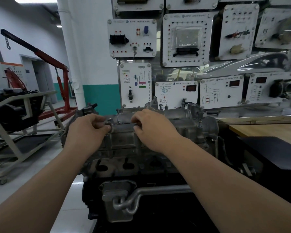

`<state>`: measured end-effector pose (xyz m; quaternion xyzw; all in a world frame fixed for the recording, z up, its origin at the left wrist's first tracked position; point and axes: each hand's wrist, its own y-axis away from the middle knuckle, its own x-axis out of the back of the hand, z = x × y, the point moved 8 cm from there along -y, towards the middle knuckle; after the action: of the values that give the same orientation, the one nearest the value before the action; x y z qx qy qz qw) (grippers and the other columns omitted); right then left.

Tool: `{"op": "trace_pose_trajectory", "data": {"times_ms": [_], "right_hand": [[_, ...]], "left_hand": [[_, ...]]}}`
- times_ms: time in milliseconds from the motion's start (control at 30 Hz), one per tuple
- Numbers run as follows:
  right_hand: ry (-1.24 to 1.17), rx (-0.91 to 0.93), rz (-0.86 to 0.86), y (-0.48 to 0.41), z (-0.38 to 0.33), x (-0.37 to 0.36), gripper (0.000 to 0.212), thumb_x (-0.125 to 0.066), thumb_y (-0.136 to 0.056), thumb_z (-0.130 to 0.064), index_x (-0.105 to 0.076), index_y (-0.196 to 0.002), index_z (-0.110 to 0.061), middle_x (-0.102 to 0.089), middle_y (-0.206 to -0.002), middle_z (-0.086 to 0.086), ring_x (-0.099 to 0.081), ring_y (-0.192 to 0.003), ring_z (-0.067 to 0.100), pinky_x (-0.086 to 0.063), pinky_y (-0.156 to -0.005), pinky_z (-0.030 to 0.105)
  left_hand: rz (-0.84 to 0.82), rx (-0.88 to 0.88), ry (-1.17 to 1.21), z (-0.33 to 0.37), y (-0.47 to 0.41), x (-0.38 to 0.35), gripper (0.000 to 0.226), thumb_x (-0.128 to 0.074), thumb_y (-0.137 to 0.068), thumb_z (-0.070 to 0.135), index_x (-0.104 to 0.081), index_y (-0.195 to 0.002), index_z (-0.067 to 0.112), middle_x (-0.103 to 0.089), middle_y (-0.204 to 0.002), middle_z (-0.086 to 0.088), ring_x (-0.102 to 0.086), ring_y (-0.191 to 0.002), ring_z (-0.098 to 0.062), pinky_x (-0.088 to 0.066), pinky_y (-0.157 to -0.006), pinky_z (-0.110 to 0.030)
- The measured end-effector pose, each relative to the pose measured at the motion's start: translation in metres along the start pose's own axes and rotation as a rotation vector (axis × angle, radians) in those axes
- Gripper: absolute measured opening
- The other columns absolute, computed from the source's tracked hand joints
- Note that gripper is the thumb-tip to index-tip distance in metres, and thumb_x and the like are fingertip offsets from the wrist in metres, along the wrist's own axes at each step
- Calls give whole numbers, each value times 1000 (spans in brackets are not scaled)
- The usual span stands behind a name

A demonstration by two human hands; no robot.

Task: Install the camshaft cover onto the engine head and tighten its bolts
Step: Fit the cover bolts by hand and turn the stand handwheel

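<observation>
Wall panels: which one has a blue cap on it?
The left panel just above the diagram panel: only it carries a blue cap, near its upper right corner.

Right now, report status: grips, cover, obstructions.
Both busy: left grip pinching left bolt, right grip pinching next bolt. cover sits on head. Nothing blocking.

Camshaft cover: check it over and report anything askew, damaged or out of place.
Nothing looks damaged or spilled. The cover looks seated on the engine. Some bolts stand proud, as at the right end, not yet screwed down. The left hand and right hand each pinch one.
</observation>
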<state>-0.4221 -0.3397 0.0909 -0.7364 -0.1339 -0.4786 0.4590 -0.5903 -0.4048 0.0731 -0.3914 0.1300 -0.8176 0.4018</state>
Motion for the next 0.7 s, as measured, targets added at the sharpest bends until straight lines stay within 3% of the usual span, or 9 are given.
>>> {"op": "trace_pose_trajectory", "data": {"times_ms": [233, 333, 433, 500, 600, 700], "right_hand": [[19, -59, 117, 6, 0, -6, 30, -48, -97, -40, -56, -117, -20, -59, -115, -1, -51, -108, 18, -38, -98, 40], [-102, -50, 192, 27, 6, 3, 29, -50, -95, -36, -55, -120, -20, -53, -119, -2, -44, -110, 14, -37, -102, 35], [-175, -132, 291, 66, 35, 16, 26, -54, -93, -34, -56, -116, -22, -44, -109, -8, -35, -102, 7, -34, -99, 29], [-187, -277, 281, 97, 68, 16, 25, -54, -93, -35, -58, -114, -22, -44, -108, -8, -38, -104, 10, -36, -98, 29], [-104, -511, 206, 152, 120, 14, 23, -53, -95, -35, -63, -109, -20, -52, -118, 0, -45, -115, 21, -42, -98, 37], [39, -678, 175, 215, 162, 27, 28, -43, -99, -30, -66, -102, -15, -55, -113, 5, -49, -110, 28, -45, -89, 41]], "left_hand": [[-28, 12, 23, 2, 2, 3, 27, -67, -86, 17, -67, -112, 24, -62, -84, 18, -58, -81, -3, -49, -80, -30], [-6, 2, 43, 6, 11, 2, 33, -58, -88, 9, -62, -119, 22, -65, -101, 8, -59, -93, -10, -45, -84, -27], [62, -132, -123, 29, 34, -14, 51, -57, -86, 13, -48, -135, 24, -44, -138, -3, -34, -129, -27, -30, -110, -43], [58, -330, -221, 61, 68, -45, 58, -60, -85, 23, -41, -139, 27, -31, -147, -2, -18, -134, -26, -18, -114, -45], [-112, -530, -246, 106, 128, -113, 60, -58, -86, 36, -36, -142, 30, -21, -153, -1, -13, -134, -24, -19, -113, -43], [-324, -612, -211, 150, 188, -180, 63, -51, -88, 43, -27, -145, 32, -12, -156, 1, -7, -136, -21, -18, -113, -42]]}}
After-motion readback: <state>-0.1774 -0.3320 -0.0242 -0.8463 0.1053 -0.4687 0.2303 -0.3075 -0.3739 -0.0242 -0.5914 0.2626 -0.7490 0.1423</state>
